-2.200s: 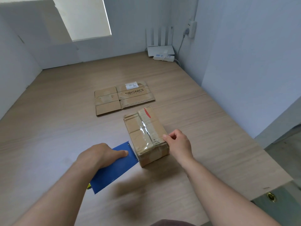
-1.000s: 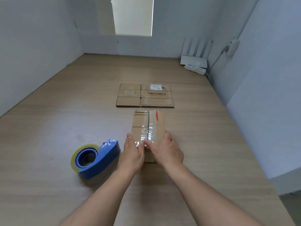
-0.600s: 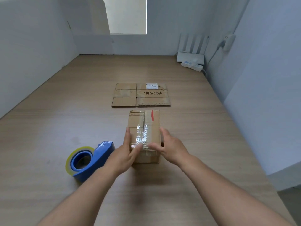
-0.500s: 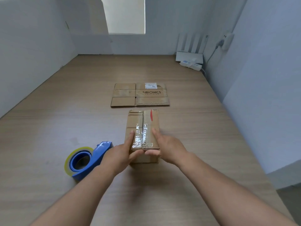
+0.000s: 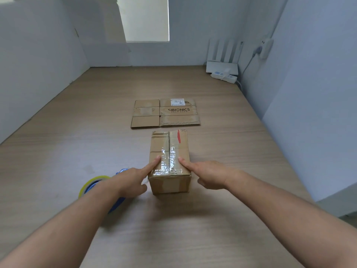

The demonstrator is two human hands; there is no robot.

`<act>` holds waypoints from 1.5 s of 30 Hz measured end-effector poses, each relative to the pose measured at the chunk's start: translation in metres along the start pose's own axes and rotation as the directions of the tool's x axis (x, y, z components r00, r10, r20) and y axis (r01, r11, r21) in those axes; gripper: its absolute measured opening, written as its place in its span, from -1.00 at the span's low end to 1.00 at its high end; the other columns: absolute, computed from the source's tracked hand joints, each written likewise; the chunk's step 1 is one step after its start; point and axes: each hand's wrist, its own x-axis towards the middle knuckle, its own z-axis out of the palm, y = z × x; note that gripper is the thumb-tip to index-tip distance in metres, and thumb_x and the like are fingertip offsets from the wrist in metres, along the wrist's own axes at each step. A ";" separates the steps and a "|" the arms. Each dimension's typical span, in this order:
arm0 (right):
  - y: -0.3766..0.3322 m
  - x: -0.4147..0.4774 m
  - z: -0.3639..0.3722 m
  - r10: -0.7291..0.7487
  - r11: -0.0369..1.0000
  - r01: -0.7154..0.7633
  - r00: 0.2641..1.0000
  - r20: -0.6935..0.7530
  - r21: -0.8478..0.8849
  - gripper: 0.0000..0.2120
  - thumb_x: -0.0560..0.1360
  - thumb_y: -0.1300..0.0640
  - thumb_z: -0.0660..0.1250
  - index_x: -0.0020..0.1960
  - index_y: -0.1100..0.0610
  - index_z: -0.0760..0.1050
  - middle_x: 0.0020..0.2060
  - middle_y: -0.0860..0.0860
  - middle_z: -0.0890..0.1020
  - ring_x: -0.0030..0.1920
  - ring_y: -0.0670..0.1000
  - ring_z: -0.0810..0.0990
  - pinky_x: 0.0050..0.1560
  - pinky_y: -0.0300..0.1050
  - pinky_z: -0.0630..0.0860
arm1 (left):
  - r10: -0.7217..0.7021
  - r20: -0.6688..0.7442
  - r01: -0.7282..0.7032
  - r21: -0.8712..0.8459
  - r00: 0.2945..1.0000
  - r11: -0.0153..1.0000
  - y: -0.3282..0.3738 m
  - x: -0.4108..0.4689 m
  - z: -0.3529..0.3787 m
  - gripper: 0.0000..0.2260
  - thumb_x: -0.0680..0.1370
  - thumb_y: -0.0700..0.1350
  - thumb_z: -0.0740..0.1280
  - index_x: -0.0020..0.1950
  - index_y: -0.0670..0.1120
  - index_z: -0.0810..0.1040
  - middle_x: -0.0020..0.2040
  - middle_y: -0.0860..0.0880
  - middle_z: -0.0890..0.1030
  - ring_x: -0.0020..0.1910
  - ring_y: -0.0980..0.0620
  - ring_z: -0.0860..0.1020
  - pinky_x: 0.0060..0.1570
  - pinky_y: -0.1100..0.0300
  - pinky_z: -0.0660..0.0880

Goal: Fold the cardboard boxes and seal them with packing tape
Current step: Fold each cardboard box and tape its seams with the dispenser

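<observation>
A small folded cardboard box (image 5: 168, 142) stands on the wooden table (image 5: 67, 144), with clear tape running along its top seam and a red mark near its far end. My left hand (image 5: 131, 180) presses its straight index finger on the box top left of the seam. My right hand (image 5: 210, 174) does the same on the right side. A blue tape dispenser (image 5: 92, 183) with a yellowish roll lies left of the box, mostly hidden behind my left forearm. A flattened cardboard box (image 5: 166, 113) printed SIBIONICS lies beyond the taped box.
A white router (image 5: 222, 65) and a power strip (image 5: 224, 76) sit in the far right corner, with a cable running up to a wall plug (image 5: 266, 48). Grey walls close in the table on the left, back and right. The table's right edge drops off near my right forearm.
My left hand let go of the tape dispenser, which now lies on the table. Both hands came onto the box top, and their fingers slid apart to either side of the taped seam.
</observation>
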 end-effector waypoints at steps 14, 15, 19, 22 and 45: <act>-0.015 0.008 -0.008 -0.076 0.963 0.017 0.974 -0.213 -0.267 -0.38 0.52 -0.09 0.27 0.47 0.07 0.14 0.14 0.08 0.57 0.13 0.16 0.52 -0.13 -0.03 0.39 | 0.040 -0.194 0.020 0.295 0.980 0.955 0.004 0.016 -0.002 -0.31 0.55 0.26 0.21 0.56 0.17 -0.06 0.04 -0.08 0.59 0.01 -0.09 0.54 -0.16 0.17 0.34; -0.016 0.007 -0.006 -0.071 0.966 0.009 0.970 -0.232 -0.258 -0.38 0.52 -0.07 0.27 0.49 0.10 0.15 0.13 0.09 0.58 0.13 0.16 0.52 -0.10 -0.02 0.42 | 0.034 -0.205 0.028 0.289 0.978 0.957 0.006 0.016 0.000 -0.33 0.55 0.26 0.21 0.56 0.16 -0.04 0.04 -0.08 0.60 0.00 -0.09 0.55 -0.16 0.17 0.34; -0.023 0.001 -0.005 -0.119 0.971 0.023 0.912 -0.394 -0.239 -0.39 0.16 -0.05 0.61 0.12 0.20 0.58 -0.27 0.07 0.67 -0.28 0.10 0.64 -0.42 -0.17 0.47 | -0.006 -0.266 0.080 0.269 0.964 0.960 0.008 0.019 0.003 -0.35 0.53 0.27 0.22 0.53 0.15 0.04 0.04 -0.05 0.62 0.02 -0.08 0.56 -0.16 0.17 0.35; -0.027 0.003 0.000 -0.098 0.970 -0.025 0.871 -0.482 -0.242 -0.40 -0.08 -0.12 0.66 -0.14 0.15 0.64 -0.44 -0.01 0.61 -0.46 0.02 0.57 -0.59 -0.30 0.37 | -0.027 -0.297 0.119 0.298 0.954 0.947 0.014 0.020 0.005 -0.37 0.51 0.31 0.22 0.49 0.13 0.10 0.01 -0.04 0.63 -0.01 -0.07 0.58 -0.20 0.17 0.34; -0.015 -0.023 -0.027 0.394 0.919 -0.395 0.919 -0.023 -0.006 -0.40 0.42 -0.10 0.31 0.41 -0.02 0.25 0.52 0.16 0.01 0.48 0.18 0.05 0.39 0.27 0.02 | -0.300 -0.475 0.029 -0.497 0.827 0.867 0.052 0.037 -0.016 -0.49 0.62 0.05 0.19 0.53 -0.06 0.18 0.50 -0.05 0.26 0.46 -0.03 0.26 0.41 0.02 0.25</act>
